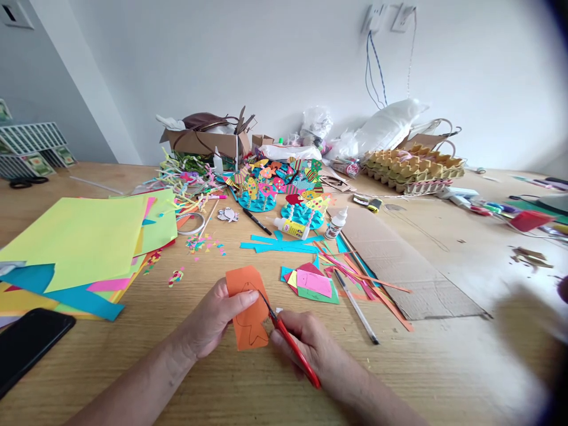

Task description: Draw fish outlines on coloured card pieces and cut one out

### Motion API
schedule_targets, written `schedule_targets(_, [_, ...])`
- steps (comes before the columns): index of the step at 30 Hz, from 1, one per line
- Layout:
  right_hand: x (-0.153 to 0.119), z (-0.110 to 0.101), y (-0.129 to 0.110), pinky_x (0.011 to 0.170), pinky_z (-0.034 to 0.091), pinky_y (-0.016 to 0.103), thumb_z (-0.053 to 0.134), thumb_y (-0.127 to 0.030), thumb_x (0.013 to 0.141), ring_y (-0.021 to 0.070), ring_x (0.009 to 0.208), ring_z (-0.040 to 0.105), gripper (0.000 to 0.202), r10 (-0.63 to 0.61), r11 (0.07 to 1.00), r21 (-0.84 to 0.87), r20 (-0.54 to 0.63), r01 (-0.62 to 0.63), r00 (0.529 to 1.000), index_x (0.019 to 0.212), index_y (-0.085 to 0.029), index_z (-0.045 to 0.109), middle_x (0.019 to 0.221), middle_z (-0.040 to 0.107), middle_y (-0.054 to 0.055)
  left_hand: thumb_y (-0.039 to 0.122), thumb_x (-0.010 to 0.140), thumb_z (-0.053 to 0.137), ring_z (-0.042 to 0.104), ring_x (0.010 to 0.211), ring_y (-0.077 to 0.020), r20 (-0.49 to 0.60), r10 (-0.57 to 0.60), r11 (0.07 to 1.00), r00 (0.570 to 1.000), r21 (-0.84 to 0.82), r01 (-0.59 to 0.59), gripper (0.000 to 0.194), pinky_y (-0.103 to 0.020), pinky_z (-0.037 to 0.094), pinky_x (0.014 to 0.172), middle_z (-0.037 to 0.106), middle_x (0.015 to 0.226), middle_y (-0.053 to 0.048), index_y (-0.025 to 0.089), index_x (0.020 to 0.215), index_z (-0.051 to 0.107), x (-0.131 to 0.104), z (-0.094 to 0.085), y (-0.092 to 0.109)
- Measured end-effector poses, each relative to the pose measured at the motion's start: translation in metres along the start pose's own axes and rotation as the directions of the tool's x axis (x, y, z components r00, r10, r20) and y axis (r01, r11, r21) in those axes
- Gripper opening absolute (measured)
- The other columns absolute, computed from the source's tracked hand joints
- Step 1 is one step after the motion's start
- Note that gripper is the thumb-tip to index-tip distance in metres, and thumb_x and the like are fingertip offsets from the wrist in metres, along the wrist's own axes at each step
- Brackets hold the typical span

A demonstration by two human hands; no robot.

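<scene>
My left hand (pixel 217 313) pinches a piece of orange paper (pixel 248 277), thumb on top. A fish-like outline is drawn on the paper in dark pen. In my right hand (pixel 306 337) is a pair of scissors (pixel 296 351) with red handles. Their blades meet the paper's right edge, close to my left thumb. Beyond the hands lies a small stack of cut paper pieces (pixel 314 283) in pink, green, yellow and blue. A pen (pixel 357 307) rests to the right of that stack.
Yellow paper sheets (pixel 89 236) and a black phone (pixel 33 343) lie at left. Decorated paper fish (pixel 266 188) stand on blue bases behind glue bottles (pixel 293 228). A cardboard sheet (pixel 403 272) and egg trays (pixel 412 168) are at right. Blue strips (pixel 275 244) lie ahead.
</scene>
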State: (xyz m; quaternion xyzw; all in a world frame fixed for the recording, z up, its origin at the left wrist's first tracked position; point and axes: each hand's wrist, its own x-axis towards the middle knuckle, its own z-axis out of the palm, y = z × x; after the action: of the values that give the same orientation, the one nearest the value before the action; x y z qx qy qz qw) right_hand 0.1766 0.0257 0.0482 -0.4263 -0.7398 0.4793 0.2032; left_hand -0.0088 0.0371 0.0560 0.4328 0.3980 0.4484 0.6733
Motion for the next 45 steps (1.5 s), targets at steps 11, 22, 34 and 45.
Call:
schedule_targets(11, [-0.0008, -0.0006, -0.0008, 0.044, 0.027, 0.019, 0.046, -0.051, 0.089, 0.0083, 0.048, 0.037, 0.045, 0.068, 0.996, 0.046, 0.051, -0.07, 0.996, 0.059, -0.02, 0.036, 0.051, 0.038, -0.006, 0.039, 0.069, 0.071, 0.051, 0.06, -0.0142, -0.02, 0.022, 0.997, 1.0, 0.068, -0.021, 0.026, -0.024, 0.041, 0.058, 0.058, 0.066, 0.002, 0.016, 0.068, 0.059, -0.0008, 0.0023, 0.0042])
schedule_targets(22, [-0.0029, 0.0, -0.0046, 0.042, 0.028, 0.019, 0.045, -0.051, 0.089, 0.0077, 0.044, 0.039, 0.043, 0.115, 0.984, 0.13, 0.082, -0.125, 0.99, 0.06, -0.021, 0.036, 0.05, 0.04, -0.006, 0.04, 0.074, 0.067, 0.049, 0.062, -0.0137, 0.03, 0.021, 0.995, 0.999, 0.093, -0.024, 0.025, -0.024, 0.04, 0.06, 0.057, 0.067, 0.002, 0.017, 0.07, 0.058, -0.0002, 0.0003, 0.0002])
schedule_targets(34, [-0.0025, 0.0, -0.0009, 0.045, 0.026, 0.021, 0.045, -0.05, 0.089, 0.0084, 0.048, 0.035, 0.044, 0.03, 0.997, 0.068, 0.027, -0.031, 0.999, 0.059, -0.021, 0.034, 0.051, 0.037, -0.006, 0.039, 0.071, 0.069, 0.05, 0.061, -0.0141, 0.013, 0.005, 0.998, 1.0, 0.061, -0.006, 0.024, -0.024, 0.04, 0.059, 0.058, 0.067, 0.002, 0.017, 0.069, 0.059, -0.0002, 0.0025, 0.0034])
schedule_targets(45, [-0.0012, -0.0008, -0.001, 0.044, 0.025, 0.021, 0.045, -0.054, 0.088, 0.0088, 0.049, 0.031, 0.046, -0.002, 1.0, 0.003, 0.004, 0.002, 1.0, 0.058, -0.021, 0.033, 0.052, 0.033, -0.006, 0.039, 0.071, 0.073, 0.05, 0.059, -0.0116, 0.01, -0.01, 1.0, 1.0, -0.012, 0.01, 0.025, -0.021, 0.039, 0.057, 0.059, 0.066, 0.003, 0.017, 0.071, 0.061, -0.001, 0.0014, 0.0025])
